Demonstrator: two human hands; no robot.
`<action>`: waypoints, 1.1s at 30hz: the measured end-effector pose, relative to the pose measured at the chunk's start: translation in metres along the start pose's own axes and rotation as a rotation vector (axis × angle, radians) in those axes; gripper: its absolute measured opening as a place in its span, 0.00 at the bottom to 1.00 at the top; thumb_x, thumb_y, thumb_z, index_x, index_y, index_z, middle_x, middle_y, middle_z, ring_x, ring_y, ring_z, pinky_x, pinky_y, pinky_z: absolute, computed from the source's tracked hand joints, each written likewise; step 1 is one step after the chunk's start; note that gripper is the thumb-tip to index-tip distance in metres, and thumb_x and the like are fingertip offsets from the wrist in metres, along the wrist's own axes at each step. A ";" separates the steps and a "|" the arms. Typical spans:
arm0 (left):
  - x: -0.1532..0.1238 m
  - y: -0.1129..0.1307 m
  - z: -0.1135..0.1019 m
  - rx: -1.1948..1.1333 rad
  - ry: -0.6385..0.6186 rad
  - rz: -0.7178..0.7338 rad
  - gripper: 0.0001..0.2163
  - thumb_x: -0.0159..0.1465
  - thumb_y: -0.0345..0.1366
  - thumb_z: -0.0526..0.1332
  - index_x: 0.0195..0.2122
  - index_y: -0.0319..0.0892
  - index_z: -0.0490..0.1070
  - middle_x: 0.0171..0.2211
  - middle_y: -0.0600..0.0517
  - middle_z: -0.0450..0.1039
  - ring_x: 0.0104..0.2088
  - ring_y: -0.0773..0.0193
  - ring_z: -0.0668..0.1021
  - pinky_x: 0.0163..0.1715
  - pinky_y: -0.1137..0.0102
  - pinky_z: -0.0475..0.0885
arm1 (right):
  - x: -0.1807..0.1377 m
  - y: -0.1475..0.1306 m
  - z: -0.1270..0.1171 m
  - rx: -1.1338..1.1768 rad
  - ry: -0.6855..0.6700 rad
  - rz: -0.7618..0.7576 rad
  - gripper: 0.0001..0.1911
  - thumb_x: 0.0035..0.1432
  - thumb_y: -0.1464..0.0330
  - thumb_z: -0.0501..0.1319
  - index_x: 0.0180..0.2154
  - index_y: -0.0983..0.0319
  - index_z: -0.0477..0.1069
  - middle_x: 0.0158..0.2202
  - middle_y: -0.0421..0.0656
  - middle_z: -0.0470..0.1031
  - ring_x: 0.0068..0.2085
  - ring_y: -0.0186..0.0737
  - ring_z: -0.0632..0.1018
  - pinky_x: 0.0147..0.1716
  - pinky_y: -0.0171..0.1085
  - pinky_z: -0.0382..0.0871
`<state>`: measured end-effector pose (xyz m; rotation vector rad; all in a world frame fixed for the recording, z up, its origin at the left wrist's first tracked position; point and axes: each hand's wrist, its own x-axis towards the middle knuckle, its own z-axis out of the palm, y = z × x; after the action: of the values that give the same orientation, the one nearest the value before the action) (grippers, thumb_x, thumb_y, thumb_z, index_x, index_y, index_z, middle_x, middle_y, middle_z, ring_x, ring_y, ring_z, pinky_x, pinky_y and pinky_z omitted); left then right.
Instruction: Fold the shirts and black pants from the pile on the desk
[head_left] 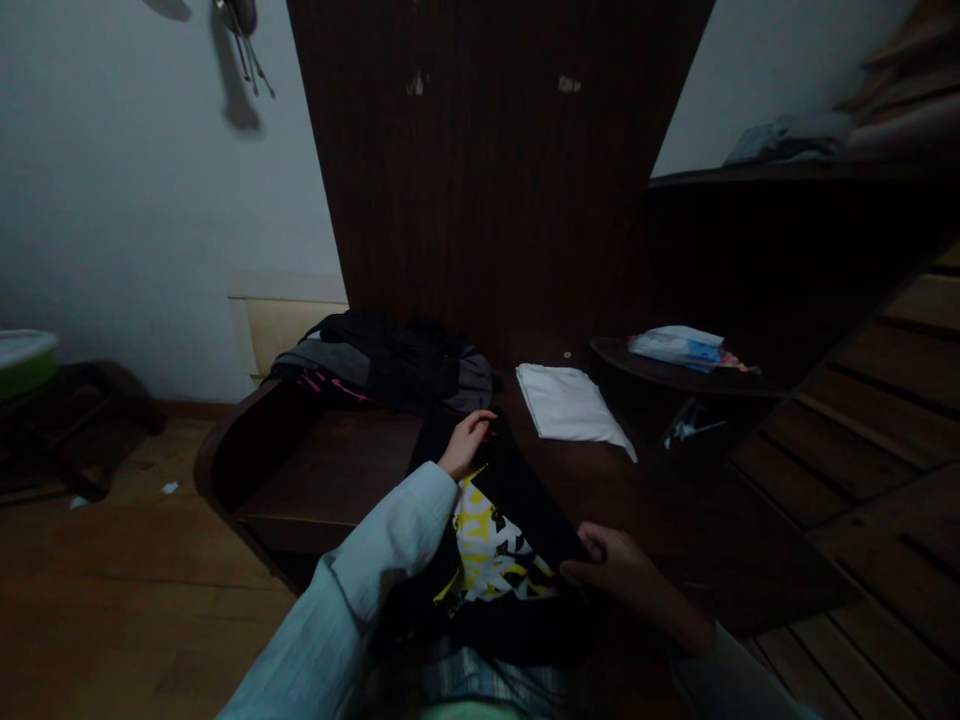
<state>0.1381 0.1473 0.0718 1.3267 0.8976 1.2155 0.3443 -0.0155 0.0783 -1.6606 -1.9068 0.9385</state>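
A black garment with a yellow and white print point(491, 545) lies stretched on a dark wooden table point(330, 480) in front of me. My left hand point(466, 440) reaches out in a pale sleeve and pinches the garment's far edge. My right hand point(611, 570) is closed on the garment's near right edge, with the fingers curled over the cloth.
A heap of dark and grey clothes point(390, 365) sits at the table's back. A folded white cloth point(570, 403) lies to the right. A small round shelf holds a blue and white packet point(679, 347). A dark wardrobe point(487, 170) stands behind. Wooden floor lies at left.
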 end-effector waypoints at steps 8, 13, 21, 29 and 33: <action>0.004 0.005 0.003 -0.172 0.014 -0.143 0.11 0.53 0.30 0.53 0.37 0.39 0.68 0.23 0.56 0.66 0.24 0.71 0.75 0.28 0.75 0.69 | 0.011 -0.001 -0.014 -0.057 0.212 -0.013 0.09 0.43 0.67 0.51 0.17 0.60 0.51 0.17 0.34 0.53 0.21 0.30 0.59 0.20 0.29 0.53; 0.005 0.008 -0.007 -0.346 0.086 -0.180 0.10 0.53 0.35 0.54 0.35 0.38 0.69 0.21 0.56 0.65 0.22 0.73 0.73 0.28 0.75 0.70 | -0.008 -0.048 -0.002 -0.367 0.268 -0.020 0.02 0.43 0.72 0.51 0.23 0.60 0.58 0.17 0.35 0.59 0.21 0.32 0.63 0.21 0.31 0.53; 0.004 0.007 -0.013 -0.359 0.157 -0.156 0.14 0.49 0.39 0.62 0.35 0.39 0.71 0.22 0.55 0.70 0.20 0.73 0.70 0.19 0.79 0.62 | -0.038 -0.069 0.109 -0.376 0.255 -0.191 0.19 0.44 0.81 0.48 0.37 0.59 0.64 0.40 0.43 0.70 0.45 0.40 0.69 0.43 0.36 0.62; 0.003 0.005 -0.011 -0.269 0.153 -0.074 0.21 0.43 0.37 0.67 0.39 0.38 0.69 0.17 0.60 0.65 0.14 0.78 0.64 0.15 0.79 0.56 | -0.031 -0.034 0.119 -0.439 0.236 -0.010 0.13 0.47 0.76 0.54 0.36 0.59 0.68 0.42 0.45 0.70 0.45 0.44 0.70 0.44 0.40 0.64; 0.002 0.005 -0.010 -0.276 0.153 -0.054 0.21 0.41 0.36 0.68 0.38 0.39 0.69 0.23 0.56 0.71 0.22 0.72 0.72 0.23 0.77 0.65 | -0.034 -0.029 0.115 -0.502 0.130 0.030 0.17 0.49 0.75 0.54 0.42 0.60 0.68 0.47 0.47 0.70 0.48 0.45 0.69 0.46 0.39 0.62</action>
<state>0.1278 0.1504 0.0760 0.9945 0.8329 1.3589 0.2485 -0.0733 0.0257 -1.9689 -2.1463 0.3582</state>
